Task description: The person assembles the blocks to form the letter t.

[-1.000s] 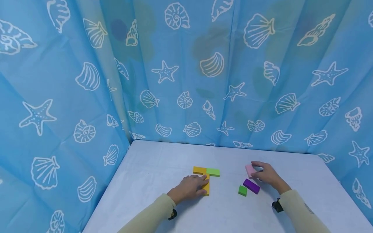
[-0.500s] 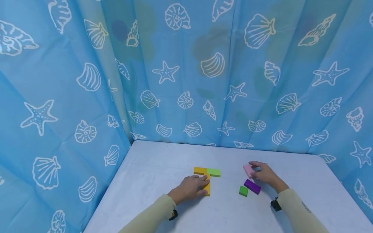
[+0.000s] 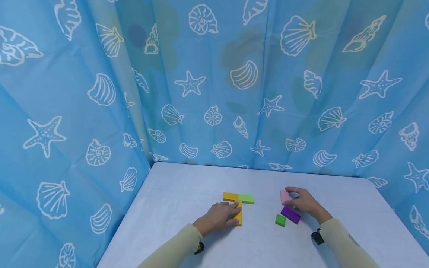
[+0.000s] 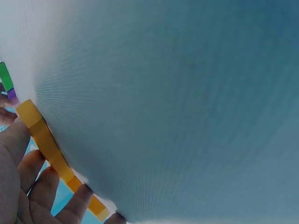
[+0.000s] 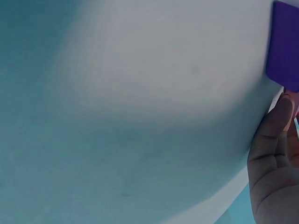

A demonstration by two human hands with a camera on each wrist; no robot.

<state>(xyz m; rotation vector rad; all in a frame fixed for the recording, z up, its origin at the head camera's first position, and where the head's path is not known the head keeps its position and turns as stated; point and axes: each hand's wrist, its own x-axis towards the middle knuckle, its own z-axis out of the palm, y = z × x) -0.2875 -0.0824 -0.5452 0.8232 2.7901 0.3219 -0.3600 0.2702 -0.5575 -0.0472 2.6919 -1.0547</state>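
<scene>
My left hand (image 3: pixel 219 216) rests against a yellow block (image 3: pixel 238 217), its fingers spread along it and the thumb near its closest end. That block lies lengthwise toward me, below a yellow-orange block (image 3: pixel 229 196) and a light green block (image 3: pixel 246 199) set end to end across its top. In the left wrist view, the fingers lie along the side of the yellow block (image 4: pixel 49 147). My right hand (image 3: pixel 305 201) pinches a pink block (image 3: pixel 285 197) between thumb and fingers. A purple block (image 3: pixel 291 214) lies just below it; in the right wrist view, the purple block (image 5: pixel 285 44) sits beyond the thumb.
A small green block (image 3: pixel 280 220) lies left of the purple one. Everything stands on a white-covered table (image 3: pixel 181 186). A blue curtain (image 3: pixel 207 93) with shell drawings rises behind the table and along its left side.
My right hand has shifted slightly left with the pink block, which has turned from slanted to nearly straight. My left hand stays in place on the yellow block.
</scene>
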